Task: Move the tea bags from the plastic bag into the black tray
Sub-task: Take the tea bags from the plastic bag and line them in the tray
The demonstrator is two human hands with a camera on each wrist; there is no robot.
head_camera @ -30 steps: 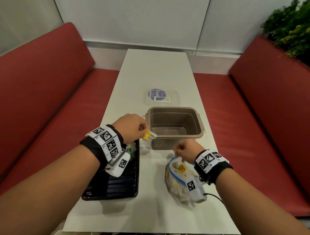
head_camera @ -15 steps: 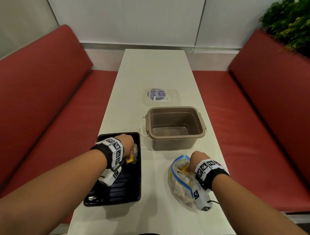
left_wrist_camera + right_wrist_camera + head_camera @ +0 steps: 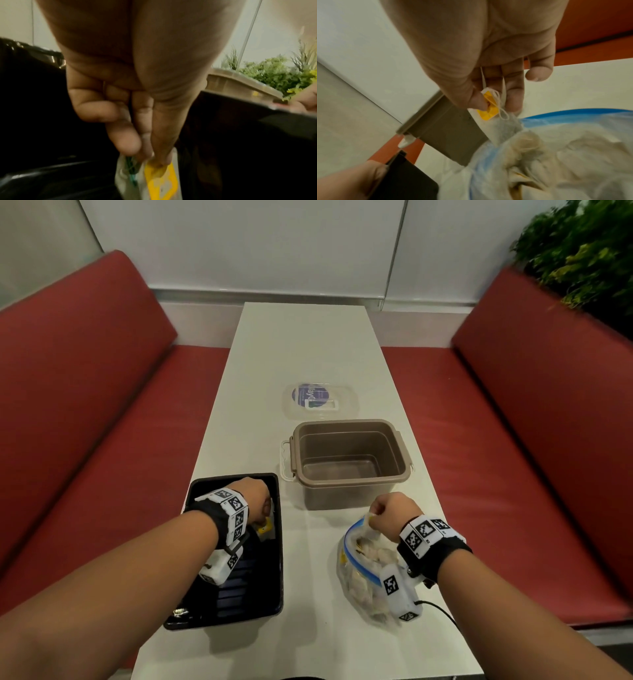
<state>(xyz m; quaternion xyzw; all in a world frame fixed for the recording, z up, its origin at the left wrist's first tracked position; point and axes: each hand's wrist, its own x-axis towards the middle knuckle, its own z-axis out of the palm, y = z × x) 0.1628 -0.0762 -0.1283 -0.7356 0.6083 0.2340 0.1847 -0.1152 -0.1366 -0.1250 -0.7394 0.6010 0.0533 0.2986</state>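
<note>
The black tray (image 3: pixel 274 583) lies at the table's near left. My left hand (image 3: pixel 257 502) is down inside it, fingertips pinching a white tea bag with a yellow tag (image 3: pixel 160 181) (image 3: pixel 265 529) against the tray floor (image 3: pixel 51 180). At the near right sits the clear plastic bag with a blue zip rim (image 3: pixel 356 580) (image 3: pixel 573 155), full of tea bags. My right hand (image 3: pixel 388 511) hovers over its mouth, thumb and fingers pinching a tea bag with a yellow tag (image 3: pixel 489 112) lifted partly out of the bag.
A brown plastic tub (image 3: pixel 349 460) stands open and empty just beyond both hands. Its clear lid (image 3: pixel 320 400) lies farther back on the white table (image 3: pixel 308 344). Red benches (image 3: pixel 85 405) flank the table; a green plant (image 3: pixel 579 258) is at the far right.
My left hand carried its tea bag from beside the tub down into the black tray. My right hand dipped into the plastic bag and has risen, pinching another tea bag.
</note>
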